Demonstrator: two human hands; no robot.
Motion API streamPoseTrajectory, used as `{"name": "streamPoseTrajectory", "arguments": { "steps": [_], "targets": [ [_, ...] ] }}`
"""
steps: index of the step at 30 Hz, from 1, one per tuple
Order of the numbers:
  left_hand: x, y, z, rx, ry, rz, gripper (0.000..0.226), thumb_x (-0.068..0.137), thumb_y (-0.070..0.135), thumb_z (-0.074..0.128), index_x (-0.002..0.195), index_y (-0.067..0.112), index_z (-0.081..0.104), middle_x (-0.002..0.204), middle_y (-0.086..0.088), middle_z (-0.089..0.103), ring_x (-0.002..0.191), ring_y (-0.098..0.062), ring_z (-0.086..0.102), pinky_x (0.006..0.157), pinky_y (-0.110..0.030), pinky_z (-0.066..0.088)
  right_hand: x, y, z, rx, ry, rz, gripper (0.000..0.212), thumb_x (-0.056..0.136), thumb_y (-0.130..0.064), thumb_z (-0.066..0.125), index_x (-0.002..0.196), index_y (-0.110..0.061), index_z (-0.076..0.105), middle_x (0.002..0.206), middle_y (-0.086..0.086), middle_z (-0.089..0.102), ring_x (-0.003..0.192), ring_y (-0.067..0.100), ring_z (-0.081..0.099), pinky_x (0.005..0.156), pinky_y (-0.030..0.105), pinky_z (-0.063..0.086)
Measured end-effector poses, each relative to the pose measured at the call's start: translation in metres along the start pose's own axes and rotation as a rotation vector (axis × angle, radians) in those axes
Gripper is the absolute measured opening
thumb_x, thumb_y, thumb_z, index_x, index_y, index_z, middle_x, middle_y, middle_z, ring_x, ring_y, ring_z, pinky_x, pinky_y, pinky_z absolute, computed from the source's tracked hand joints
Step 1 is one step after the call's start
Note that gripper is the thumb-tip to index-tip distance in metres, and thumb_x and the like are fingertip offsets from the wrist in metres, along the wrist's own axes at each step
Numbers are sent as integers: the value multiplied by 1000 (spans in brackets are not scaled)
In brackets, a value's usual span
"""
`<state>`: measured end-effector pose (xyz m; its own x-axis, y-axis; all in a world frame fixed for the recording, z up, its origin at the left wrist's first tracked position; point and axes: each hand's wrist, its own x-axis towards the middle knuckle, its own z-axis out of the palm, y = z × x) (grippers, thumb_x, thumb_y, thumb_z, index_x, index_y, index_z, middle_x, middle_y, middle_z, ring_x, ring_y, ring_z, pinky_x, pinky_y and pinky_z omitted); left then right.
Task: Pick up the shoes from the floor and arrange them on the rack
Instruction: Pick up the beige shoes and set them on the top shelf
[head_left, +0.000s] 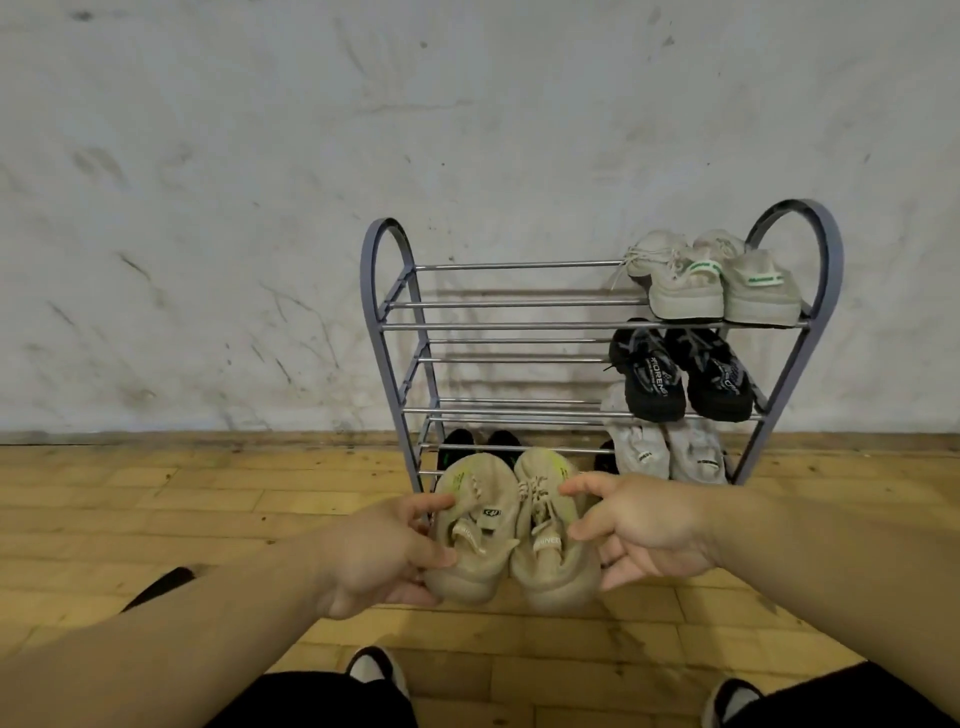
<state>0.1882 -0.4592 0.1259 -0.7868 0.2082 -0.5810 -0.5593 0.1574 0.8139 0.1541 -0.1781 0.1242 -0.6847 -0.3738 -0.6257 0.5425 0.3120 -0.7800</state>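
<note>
Left hand (384, 551) clamped on the left beige sneaker (475, 525) and right hand (644, 530) curled around the right beige sneaker (545, 551), we hold the pair side by side, toes toward the lower left of the shoe rack (519, 326). White sneakers (717, 280) occupy the top tier's right end, with black sneakers (680, 379) beneath and grey sneakers (667, 454) lower still. Dark shoes (460, 441) sit behind our pair.

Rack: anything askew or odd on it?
Minor only. On the top shelf of the rack, the white shoes have a loose lace trailing left over the rails, and the left one sits turned. Nothing looks fallen or damaged.
</note>
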Motion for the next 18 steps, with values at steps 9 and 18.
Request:
{"name": "streamPoseTrajectory", "arguments": {
  "steps": [9,18],
  "targets": [
    [79,-9,-35,-6,43,14,81,91,-9,69,157,28,40,156,-6,41,120,-31,65,82,-40,63,98,10,-6,24,60,-9,72,98,2,60,154,-36,36,137,12,63,114,34,68,96,47,57],
    [209,-16,-77,90,122,93,84,92,-4,70,157,38,36,142,6,52,115,-28,67,91,-46,62,237,9,-26,36,258,-173,77,95,8,61,155,-34,39,148,3,53,133,24,54,111,46,48]
  ]
}}
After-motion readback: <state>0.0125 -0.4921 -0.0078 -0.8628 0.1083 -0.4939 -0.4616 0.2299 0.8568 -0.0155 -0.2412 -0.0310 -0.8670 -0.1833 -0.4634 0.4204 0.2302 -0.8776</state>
